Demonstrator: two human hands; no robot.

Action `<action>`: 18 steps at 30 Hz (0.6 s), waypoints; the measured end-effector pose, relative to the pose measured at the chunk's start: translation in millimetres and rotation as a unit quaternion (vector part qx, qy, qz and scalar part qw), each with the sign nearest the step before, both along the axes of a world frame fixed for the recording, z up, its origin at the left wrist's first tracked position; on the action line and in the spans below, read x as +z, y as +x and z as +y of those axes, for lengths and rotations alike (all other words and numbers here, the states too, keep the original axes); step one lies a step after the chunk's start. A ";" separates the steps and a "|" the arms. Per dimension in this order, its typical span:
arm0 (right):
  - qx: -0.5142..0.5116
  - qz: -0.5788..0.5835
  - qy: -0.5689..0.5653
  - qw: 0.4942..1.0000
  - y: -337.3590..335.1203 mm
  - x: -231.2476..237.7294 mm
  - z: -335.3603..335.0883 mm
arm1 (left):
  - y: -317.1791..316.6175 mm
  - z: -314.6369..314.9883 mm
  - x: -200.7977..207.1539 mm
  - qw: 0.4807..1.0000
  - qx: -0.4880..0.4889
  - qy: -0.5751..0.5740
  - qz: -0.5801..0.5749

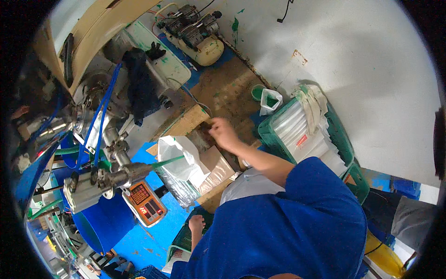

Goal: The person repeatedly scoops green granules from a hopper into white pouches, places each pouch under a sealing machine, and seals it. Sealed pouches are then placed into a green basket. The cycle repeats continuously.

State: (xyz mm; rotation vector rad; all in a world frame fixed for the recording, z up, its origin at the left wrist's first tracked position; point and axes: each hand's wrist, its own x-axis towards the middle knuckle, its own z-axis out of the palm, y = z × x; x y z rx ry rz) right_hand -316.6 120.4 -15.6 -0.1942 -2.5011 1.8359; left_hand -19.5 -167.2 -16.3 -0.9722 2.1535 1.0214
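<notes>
Near the centre of the frame, a white bag point(179, 156) gapes open before a metal spout point(127, 176), and a green streak point(168, 162) runs from the spout's end across its mouth. For clean filling, the bag's rim is probably best spread wide and steadied, so that the green stuff lands inside and the soft wall does not fold in.

The right hand point(224, 134), right of the bag and above it in the frame, has its fingers bent beside a wooden board point(186, 123); whether they pinch anything, I cannot tell. The left hand point(197, 223), lower centre, is curled near a dark green crate point(183, 236); its grip is unclear too.

The bag's bottom and contents are hidden, the blue shirt point(283, 223) covers most of the left arm, and the machine's far end blurs into the dark left rim.
</notes>
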 end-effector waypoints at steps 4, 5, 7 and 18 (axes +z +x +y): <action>-0.325 0.046 0.268 0.906 -2.4 -42.9 175.0 | 14.3 19.6 21.3 0.998 -0.007 -0.032 -0.055; -0.384 -0.076 0.393 0.832 4.1 -57.3 221.6 | 17.4 22.5 19.6 0.996 0.000 -0.040 -0.074; -0.374 -0.345 0.545 0.667 26.5 -81.4 299.1 | 15.7 22.9 5.3 0.989 -0.141 0.013 -0.046; -0.106 0.193 0.239 0.946 -23.7 34.3 292.8 | -16.1 94.3 -14.6 0.995 -0.054 -0.060 0.058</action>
